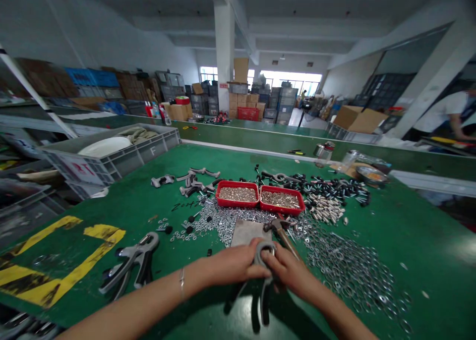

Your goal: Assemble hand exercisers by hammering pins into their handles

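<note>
Both my hands meet low at the centre of the green workbench [416,231]. My left hand [234,263] and my right hand [284,273] grip a grey metal hand-grip tool [265,255] with dark handles hanging toward me. Its looped top sits between my fingers. Just beyond my hands, a hammer [278,226] lies with its handle slanting toward my right hand, and a flat steel plate [247,232] lies partly behind my left hand. Loose steel washers [345,273] spread around them, and my hands partly hide the plate.
Two red trays [237,194] of small metal parts, bolts [327,206], and several grey castings [193,181] lie ahead. Assembled grips [130,263] rest on yellow tape [63,260] at left. A grey crate [111,154] stands far left, and a person [442,114] stands at right.
</note>
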Demonstrator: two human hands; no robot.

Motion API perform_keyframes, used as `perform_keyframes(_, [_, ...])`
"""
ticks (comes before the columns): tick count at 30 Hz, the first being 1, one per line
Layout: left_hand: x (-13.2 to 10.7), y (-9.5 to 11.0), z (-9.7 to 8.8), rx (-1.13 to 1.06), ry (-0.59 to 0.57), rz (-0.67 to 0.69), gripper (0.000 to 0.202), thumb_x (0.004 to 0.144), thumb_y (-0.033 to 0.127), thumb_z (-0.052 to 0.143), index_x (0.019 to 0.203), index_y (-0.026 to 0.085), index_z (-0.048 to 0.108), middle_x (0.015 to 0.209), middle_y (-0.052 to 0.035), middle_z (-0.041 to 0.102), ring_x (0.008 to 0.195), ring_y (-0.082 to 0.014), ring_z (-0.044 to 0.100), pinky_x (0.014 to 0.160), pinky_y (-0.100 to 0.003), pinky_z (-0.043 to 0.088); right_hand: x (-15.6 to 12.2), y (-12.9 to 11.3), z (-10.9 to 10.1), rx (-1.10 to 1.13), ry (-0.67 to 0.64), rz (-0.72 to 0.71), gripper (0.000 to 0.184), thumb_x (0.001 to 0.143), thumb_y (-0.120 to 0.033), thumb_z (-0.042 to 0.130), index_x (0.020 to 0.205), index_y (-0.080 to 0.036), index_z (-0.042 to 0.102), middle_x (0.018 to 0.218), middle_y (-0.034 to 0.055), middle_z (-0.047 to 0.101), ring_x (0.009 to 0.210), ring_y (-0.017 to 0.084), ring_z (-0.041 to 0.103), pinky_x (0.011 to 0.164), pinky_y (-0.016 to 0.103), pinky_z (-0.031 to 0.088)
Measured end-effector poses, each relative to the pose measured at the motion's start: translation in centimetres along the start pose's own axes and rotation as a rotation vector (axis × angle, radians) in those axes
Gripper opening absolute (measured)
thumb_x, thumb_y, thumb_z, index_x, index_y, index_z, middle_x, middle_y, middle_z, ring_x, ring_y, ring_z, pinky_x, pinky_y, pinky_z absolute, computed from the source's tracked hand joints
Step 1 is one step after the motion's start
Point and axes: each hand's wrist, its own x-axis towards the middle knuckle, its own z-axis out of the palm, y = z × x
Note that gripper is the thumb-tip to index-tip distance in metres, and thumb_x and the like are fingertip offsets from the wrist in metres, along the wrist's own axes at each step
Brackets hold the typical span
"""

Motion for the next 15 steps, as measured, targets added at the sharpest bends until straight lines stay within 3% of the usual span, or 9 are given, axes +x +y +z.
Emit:
perform_keyframes(3, [3.9, -3.3, -1.6, 0.192, -0.003, -0.093, 0.054, 0.084, 0.052, 0.06, 0.126, 0.018, 0.054, 0.106, -0.0127, 0.07, 0.088, -0.0286, 0.069, 0.071, -0.031, 0.051, 5.9, 3.1, -3.0, -0.284, 0.084, 0.04, 0.032, 0.093, -0.03, 0.053, 0.12, -0.015, 0.06, 0.108, 0.0111, 0.07, 0.101, 0.022, 0.064, 0.087, 0.032, 0.048])
perform_keyframes(5, [5.9, -4.9, -2.2, 0.374, -0.025, -0.136, 0.046, 0.083, 0.054, 0.061, 0.111, 0.018, 0.063, 0.098, -0.0125, 0.072, 0.084, -0.0295, 0.07, 0.071, -0.032, 0.051, 9.1, 5.1, -5.4, -0.381, 0.155, 0.092, 0.025, 0.094, -0.025, 0.051, 0.111, -0.013, 0.065, 0.11, 0.0134, 0.069, 0.107, 0.024, 0.061, 0.092, 0.035, 0.044])
perform_keyframes(8, [9.0, -5.8, -3.3, 0.56, 0.01, -0.122, 0.039, 0.086, 0.052, 0.059, 0.099, 0.017, 0.067, 0.089, -0.0141, 0.073, 0.083, -0.0311, 0.07, 0.073, -0.035, 0.052, 12.2, 7.7, -8.3, -0.519, 0.205, 0.182, 0.019, 0.095, -0.027, 0.054, 0.097, -0.014, 0.068, 0.106, 0.0099, 0.069, 0.106, 0.023, 0.061, 0.094, 0.04, 0.045])
perform_keyframes(12, [15.1, -5.6, -5.3, 0.643, 0.126, -0.055, 0.025, 0.094, 0.029, 0.047, 0.102, 0.015, 0.067, 0.095, -0.0166, 0.073, 0.087, -0.0297, 0.07, 0.077, -0.037, 0.052, 15.4, 9.9, -9.2, -0.664, 0.238, 0.274, 0.026, 0.093, -0.035, 0.06, 0.112, -0.017, 0.063, 0.12, 0.0072, 0.063, 0.108, 0.023, 0.061, 0.094, 0.047, 0.049])
perform_keyframes(15, [20.3, -5.7, -6.0, 0.681, 0.152, 0.011, 0.025, 0.09, 0.011, 0.045, 0.096, 0.013, 0.069, 0.097, -0.0185, 0.072, 0.095, -0.0304, 0.068, 0.085, -0.04, 0.049, 17.6, 11.0, -8.7, -0.718, 0.229, 0.294, 0.029, 0.093, -0.035, 0.061, 0.117, -0.018, 0.061, 0.122, 0.0078, 0.062, 0.106, 0.023, 0.062, 0.09, 0.045, 0.052])
